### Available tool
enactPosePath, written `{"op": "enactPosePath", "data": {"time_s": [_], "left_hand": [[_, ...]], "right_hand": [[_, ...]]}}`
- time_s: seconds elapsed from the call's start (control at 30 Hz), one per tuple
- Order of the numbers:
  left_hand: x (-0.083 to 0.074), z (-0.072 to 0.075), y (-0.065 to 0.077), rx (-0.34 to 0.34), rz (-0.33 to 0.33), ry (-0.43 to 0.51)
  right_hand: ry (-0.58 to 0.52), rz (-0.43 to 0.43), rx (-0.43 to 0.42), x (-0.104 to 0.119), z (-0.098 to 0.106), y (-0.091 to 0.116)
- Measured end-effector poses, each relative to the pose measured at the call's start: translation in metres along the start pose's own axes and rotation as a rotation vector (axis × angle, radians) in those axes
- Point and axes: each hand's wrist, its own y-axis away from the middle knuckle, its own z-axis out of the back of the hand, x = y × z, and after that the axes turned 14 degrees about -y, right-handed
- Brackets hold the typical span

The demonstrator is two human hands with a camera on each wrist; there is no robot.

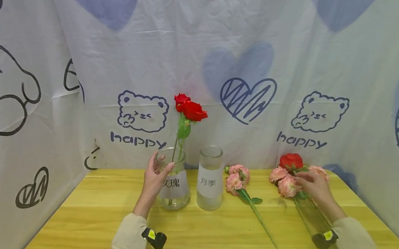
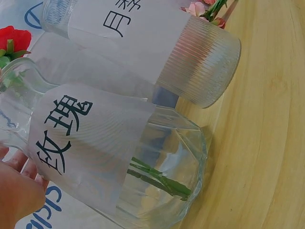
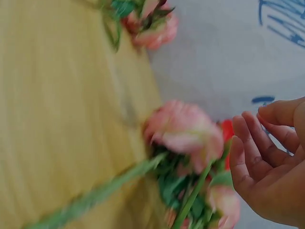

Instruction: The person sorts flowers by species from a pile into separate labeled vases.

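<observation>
My left hand holds the neck of a flared glass vase, thumb in front and fingers behind. Two red roses stand in it, their stem ends visible through the glass in the left wrist view. A white paper label with black characters wraps this vase. On the right, my right hand hovers over a bunch of pink flowers and one red rose. Its fingers are loosely bent, with nothing between them in the right wrist view.
Right beside the flared vase stands a straight ribbed glass vase, also labelled. A pink flower stem lies on the wooden table between that vase and the bunch. Behind hangs a printed white cloth.
</observation>
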Motion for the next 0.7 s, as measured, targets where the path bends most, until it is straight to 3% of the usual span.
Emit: {"op": "enactPosePath", "data": {"time_s": [0.2, 0.3, 0.43, 0.7], "left_hand": [[0.001, 0.000, 0.000, -0.006, -0.004, 0.001], [0.002, 0.000, 0.001, -0.015, -0.017, -0.001], [0.001, -0.001, 0.003, -0.020, -0.032, -0.002], [0.002, -0.002, 0.002, -0.018, -0.028, 0.002]], "right_hand": [[0.098, -0.034, -0.045, -0.010, 0.016, 0.007], [0.089, -0.062, -0.051, -0.011, 0.022, 0.011], [0.074, -0.095, -0.040, -0.014, 0.029, 0.015], [0.201, -0.081, 0.003, -0.025, 0.041, 0.020]]}}
